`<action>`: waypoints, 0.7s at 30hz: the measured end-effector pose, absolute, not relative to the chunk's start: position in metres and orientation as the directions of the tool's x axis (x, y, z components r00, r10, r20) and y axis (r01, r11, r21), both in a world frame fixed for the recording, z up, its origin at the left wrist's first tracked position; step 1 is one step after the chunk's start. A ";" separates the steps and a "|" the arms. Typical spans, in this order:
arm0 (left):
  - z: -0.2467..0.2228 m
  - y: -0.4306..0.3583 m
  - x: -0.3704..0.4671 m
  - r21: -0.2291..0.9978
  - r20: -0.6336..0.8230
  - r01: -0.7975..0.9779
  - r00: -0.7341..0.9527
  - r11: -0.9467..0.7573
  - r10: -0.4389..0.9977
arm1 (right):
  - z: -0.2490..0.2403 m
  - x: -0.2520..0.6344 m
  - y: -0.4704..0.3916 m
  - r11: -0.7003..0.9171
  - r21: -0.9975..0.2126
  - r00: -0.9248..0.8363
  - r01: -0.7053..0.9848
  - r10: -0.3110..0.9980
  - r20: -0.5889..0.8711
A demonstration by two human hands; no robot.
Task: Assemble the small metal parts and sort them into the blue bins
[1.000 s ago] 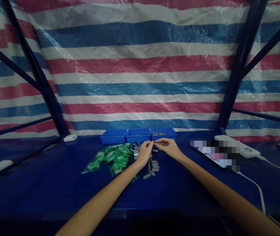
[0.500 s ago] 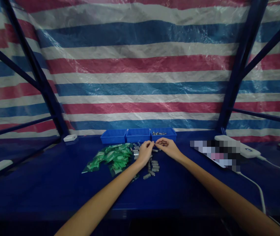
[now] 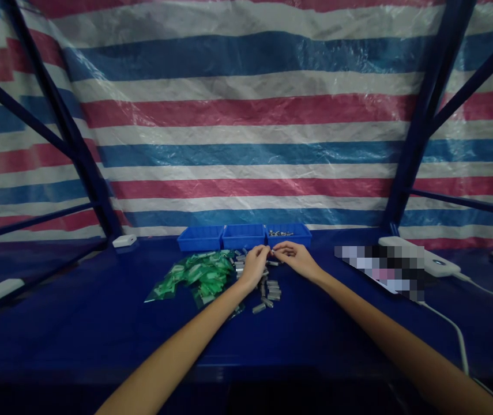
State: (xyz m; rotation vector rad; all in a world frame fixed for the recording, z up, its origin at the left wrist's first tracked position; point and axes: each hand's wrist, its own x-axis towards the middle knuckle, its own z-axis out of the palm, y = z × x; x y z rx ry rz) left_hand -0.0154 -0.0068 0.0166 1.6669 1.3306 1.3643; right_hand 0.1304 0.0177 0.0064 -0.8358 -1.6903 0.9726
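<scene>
My left hand (image 3: pixel 255 268) is closed in a pinch above a scatter of small metal cylinders (image 3: pixel 273 290). Fingertip to fingertip with it, or nearly so, my right hand (image 3: pixel 296 259) also pinches. Something tiny and pale shows between the fingertips, too small to make out. Green pieces in clear plastic bags (image 3: pixel 205 274) lie heaped left of my left hand. Behind the hands, the right blue bin (image 3: pixel 300 236) holds small metal parts. The middle blue bin (image 3: pixel 243 237) and the left blue bin (image 3: pixel 200 238) stand beside it in a row.
On the right of the blue table (image 3: pixel 307 346) lie a partly blurred phone (image 3: pixel 380 271) and a white power bank (image 3: pixel 443 264) with a white cable (image 3: pixel 449 323). White devices lie at left. Blue frame posts flank the striped sheet.
Both hands stay over the metal cylinders. The fingertips have shifted very slightly, and a pale speck between them shows more clearly.
</scene>
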 end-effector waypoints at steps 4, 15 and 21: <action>0.020 -0.008 -0.015 0.906 0.325 0.300 -0.042 -0.299 0.945 | 0.009 0.136 0.023 0.419 -0.906 -0.237 0.068 0.889 0.393; 0.023 -0.011 -0.016 0.965 0.251 0.129 -0.186 -0.229 0.950 | 0.004 0.150 0.033 0.370 -0.915 -0.052 0.159 0.929 0.366; 0.019 -0.009 -0.012 0.975 0.213 0.096 -0.175 -0.199 0.961 | 0.011 0.154 0.037 0.365 -0.931 -0.014 0.030 0.931 0.364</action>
